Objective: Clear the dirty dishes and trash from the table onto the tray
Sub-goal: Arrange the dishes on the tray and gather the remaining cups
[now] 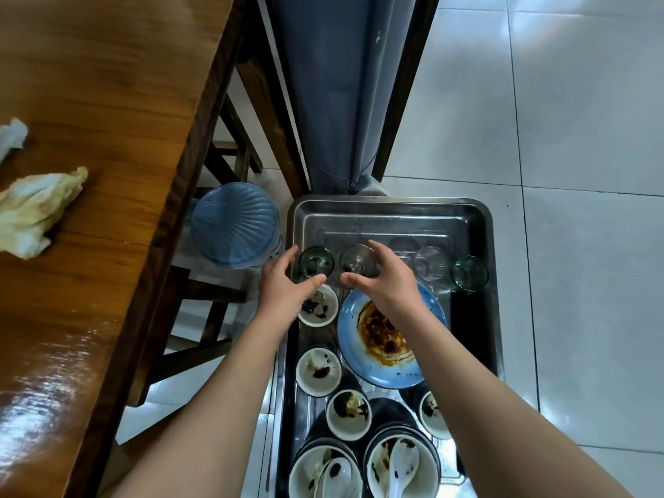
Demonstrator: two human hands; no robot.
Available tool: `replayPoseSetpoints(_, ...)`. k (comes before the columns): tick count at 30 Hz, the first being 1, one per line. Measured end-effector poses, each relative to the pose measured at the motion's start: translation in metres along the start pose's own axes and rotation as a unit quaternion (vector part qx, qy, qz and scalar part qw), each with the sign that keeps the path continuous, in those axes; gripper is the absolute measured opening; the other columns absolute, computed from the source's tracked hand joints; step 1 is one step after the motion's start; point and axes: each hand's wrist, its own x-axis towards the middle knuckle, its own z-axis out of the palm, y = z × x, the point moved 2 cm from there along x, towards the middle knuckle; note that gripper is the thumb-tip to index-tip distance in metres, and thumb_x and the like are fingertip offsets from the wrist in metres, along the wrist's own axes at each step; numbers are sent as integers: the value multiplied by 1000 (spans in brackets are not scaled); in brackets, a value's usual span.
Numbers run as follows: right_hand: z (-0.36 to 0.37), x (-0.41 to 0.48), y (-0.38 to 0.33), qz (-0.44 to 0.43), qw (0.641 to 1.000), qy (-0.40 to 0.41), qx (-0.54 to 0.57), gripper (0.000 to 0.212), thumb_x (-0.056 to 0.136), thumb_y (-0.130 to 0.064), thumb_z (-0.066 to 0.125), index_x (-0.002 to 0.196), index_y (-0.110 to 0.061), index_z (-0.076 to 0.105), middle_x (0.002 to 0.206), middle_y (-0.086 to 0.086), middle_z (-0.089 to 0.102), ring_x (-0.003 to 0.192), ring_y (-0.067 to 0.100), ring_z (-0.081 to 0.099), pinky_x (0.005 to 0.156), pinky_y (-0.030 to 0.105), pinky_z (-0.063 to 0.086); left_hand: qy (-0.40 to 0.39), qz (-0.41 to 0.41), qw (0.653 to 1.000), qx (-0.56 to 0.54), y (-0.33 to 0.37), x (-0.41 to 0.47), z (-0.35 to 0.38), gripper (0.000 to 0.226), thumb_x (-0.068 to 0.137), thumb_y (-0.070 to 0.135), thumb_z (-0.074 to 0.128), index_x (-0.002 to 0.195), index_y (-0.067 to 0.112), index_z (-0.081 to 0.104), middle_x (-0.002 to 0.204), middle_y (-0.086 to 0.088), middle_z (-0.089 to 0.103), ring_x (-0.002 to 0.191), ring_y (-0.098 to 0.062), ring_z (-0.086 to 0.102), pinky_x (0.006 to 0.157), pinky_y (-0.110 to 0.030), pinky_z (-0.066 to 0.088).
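Observation:
A steel tray stands low beside the wooden table. Several glasses line its far part: a green one, a clear one, another clear one and a green one. A dirty blue plate, small stained bowls and two large bowls with white spoons fill the near part. My left hand hovers open just by the left green glass. My right hand hovers open over the clear glass, fingers curved. Two crumpled napkins lie on the table.
A blue ribbed bin lid sits between the table and the tray. A chair with a grey-blue back stands behind the tray. Dark wooden stool legs are under the table edge. Pale floor tiles spread to the right.

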Motion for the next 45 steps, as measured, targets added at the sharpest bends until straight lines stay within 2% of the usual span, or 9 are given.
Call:
replayPoseSetpoints(6,-14,-18,-7,6,999,16,29,75,79,-39,76,143,-18,42,141,-1,49,129,14,45,103,26,37,32,1,999,-19,8,-18,-7,69,80,31,76,141,31,44,148,-2,33,135,-22,36,111,-46,36)
replayPoseSetpoints(10,-26,-34,-9,24,995,27,88,64,85,-37,70,141,-19,45,141,-2,50,128,13,46,106,32,40,46,32,998,4,22,-41,-10,63,85,29,71,141,27,43,149,-2,30,138,-20,31,113,-36,30)
replayPoseSetpoints(13,-37,-49,-18,40,990,17,135,65,87,-35,68,143,-18,42,142,0,49,127,15,47,108,40,40,58,31,998,-2,38,-63,-14,62,86,29,70,142,26,43,150,-1,30,138,-19,31,112,-38,30)
replayPoseSetpoints(21,-78,-94,-54,25,986,-26,161,52,93,-30,61,142,-24,45,143,-3,48,129,15,46,106,34,38,34,57,996,-67,81,-127,-23,59,87,30,69,140,29,44,148,0,40,135,-18,38,110,-39,36)
replayPoseSetpoints(25,-98,-119,-79,31,984,-35,170,52,91,-30,63,141,-25,47,140,-3,51,125,15,49,105,34,40,38,79,991,-103,108,-163,-39,58,89,29,67,141,25,44,147,2,42,134,-12,38,102,-24,31)
replayPoseSetpoints(29,-115,-148,-100,23,982,-49,180,48,92,-26,63,138,-23,51,137,-3,54,118,13,53,107,37,41,36,99,988,-117,127,-205,-58,57,89,28,67,141,26,44,145,6,42,125,-2,35,99,-20,28)
replayPoseSetpoints(36,-126,-199,-138,-9,977,-88,195,50,90,-29,65,138,-24,50,134,-5,56,120,15,55,108,43,41,108,90,966,-216,139,-283,-77,34,94,19,60,128,23,53,128,10,55,122,-4,46,89,-7,34)
replayPoseSetpoints(39,-124,-225,-163,-37,974,-111,195,53,92,-27,62,142,-22,44,137,-4,54,120,14,53,103,34,43,160,103,951,-244,144,-314,-93,27,95,16,58,121,24,55,118,12,58,113,-2,52,92,-10,40)
replayPoseSetpoints(45,-96,-284,-207,-103,965,-187,154,60,93,-27,61,147,-19,36,145,-4,46,127,10,45,100,26,37,224,118,931,-262,134,-362,-142,29,96,25,57,124,28,51,128,8,57,120,-6,51,91,-13,42)
